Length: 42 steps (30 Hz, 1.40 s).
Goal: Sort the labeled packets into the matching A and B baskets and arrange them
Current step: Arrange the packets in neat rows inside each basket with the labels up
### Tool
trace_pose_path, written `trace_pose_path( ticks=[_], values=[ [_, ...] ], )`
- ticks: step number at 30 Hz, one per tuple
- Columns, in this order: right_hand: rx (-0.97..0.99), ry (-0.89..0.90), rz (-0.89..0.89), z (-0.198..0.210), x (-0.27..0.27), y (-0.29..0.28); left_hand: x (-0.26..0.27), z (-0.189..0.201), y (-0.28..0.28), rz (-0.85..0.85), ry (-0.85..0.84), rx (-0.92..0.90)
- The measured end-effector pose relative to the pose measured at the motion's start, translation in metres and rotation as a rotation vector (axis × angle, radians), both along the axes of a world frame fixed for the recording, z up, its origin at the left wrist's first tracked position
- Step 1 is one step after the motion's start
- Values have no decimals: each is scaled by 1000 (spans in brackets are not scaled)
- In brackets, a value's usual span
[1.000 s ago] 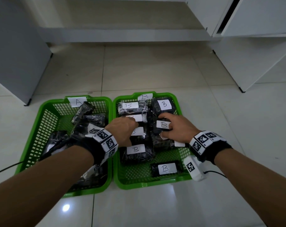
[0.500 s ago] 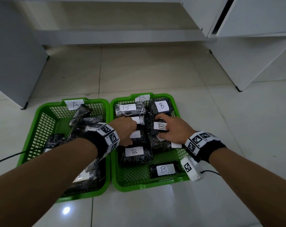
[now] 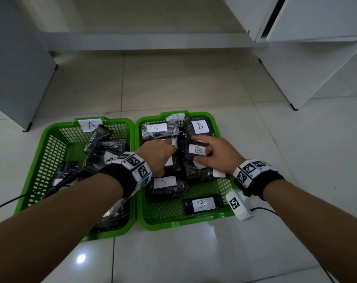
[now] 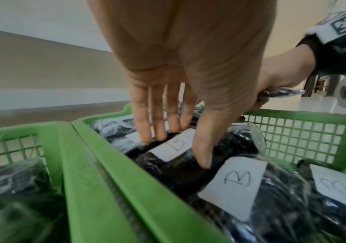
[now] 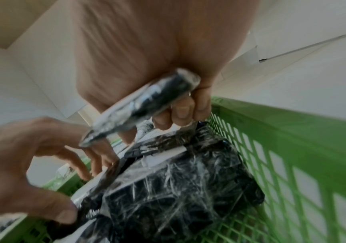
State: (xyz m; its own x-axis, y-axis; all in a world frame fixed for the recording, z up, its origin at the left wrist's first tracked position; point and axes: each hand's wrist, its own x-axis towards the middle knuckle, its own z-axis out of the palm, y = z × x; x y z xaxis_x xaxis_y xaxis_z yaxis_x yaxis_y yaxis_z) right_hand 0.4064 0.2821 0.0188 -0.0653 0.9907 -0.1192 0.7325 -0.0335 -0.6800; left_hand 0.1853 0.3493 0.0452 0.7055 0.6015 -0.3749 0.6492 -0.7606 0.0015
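Note:
Two green baskets stand side by side on the floor, basket A point(image 3: 57, 126) on the left and basket B point(image 3: 194, 220) on the right. Basket B holds several black wrapped packets with white B labels point(image 3: 166, 185). My left hand point(image 3: 163, 152) reaches into its left column. In the left wrist view, the left hand point(image 4: 178, 150) straddles a B packet point(image 4: 168, 152), fingers behind it and thumb in front. My right hand point(image 3: 206, 154) grips another B packet point(image 3: 197, 150), held off the pile in the right wrist view point(image 5: 142, 105). Basket A holds dark packets point(image 3: 104, 148), partly hidden by my left arm.
A grey cabinet point(image 3: 14, 68) stands at the back left and white cabinets point(image 3: 316, 68) at the back right, with a low shelf point(image 3: 142, 41) between them. Glossy tiled floor point(image 3: 173, 252) surrounds the baskets. A cable point(image 3: 6, 203) trails from my left wrist.
My left hand has reached a little farther into basket B, towards the back. My right hand keeps hold of its B packet at nearly the same spot.

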Motion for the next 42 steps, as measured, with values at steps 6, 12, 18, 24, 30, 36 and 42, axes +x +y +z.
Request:
trace_pose_path(
  ticks=[6,12,18,24,30,36,42],
  values=[
    [-33,155,-236,6,7,-2,8,-5,-10,-3,43,14],
    [-153,478,-372,14,11,-5,-2,-2,10,160,-99,-147],
    [-245,737,-480,20,9,-14,7,7,-6,546,-753,-471],
    [-203,615,-458,30,-5,-18,18,5,-18,743,-900,-709],
    [-413,-225,158,19,-18,-39,-9,-1,-6,863,-823,-569],
    [-451,-589,467,7,-47,-42,-10,0,-5,812,-714,-562],
    [-454,-685,506,20,-41,-34,-11,-2,-8,745,-639,-584]
  ],
)
